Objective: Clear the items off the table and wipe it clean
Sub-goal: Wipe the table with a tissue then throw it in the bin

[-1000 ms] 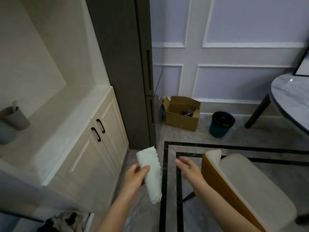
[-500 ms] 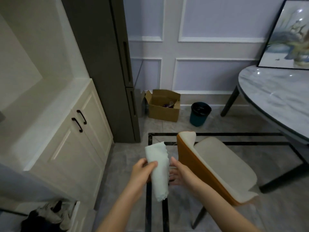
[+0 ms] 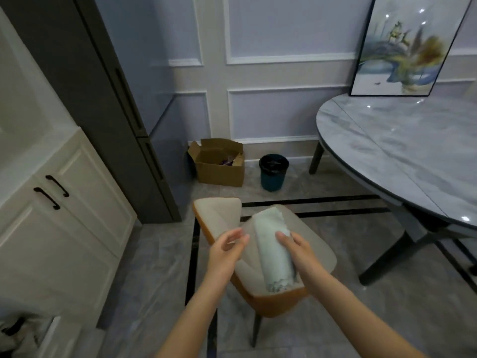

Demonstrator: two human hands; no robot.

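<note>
Currently our right hand [image 3: 299, 250] fingers grip the cloth [image 3: 275, 251] over the chair [image 3: 258, 288]; left hand [image 3: 225, 250] loose, fingers released, just beside it.

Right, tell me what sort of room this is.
Probably a home dining area beside a kitchen: a round marble-topped table with a cushioned chair near it, a tall grey fridge next to cream cabinets, and a small bin by the wall.
</note>
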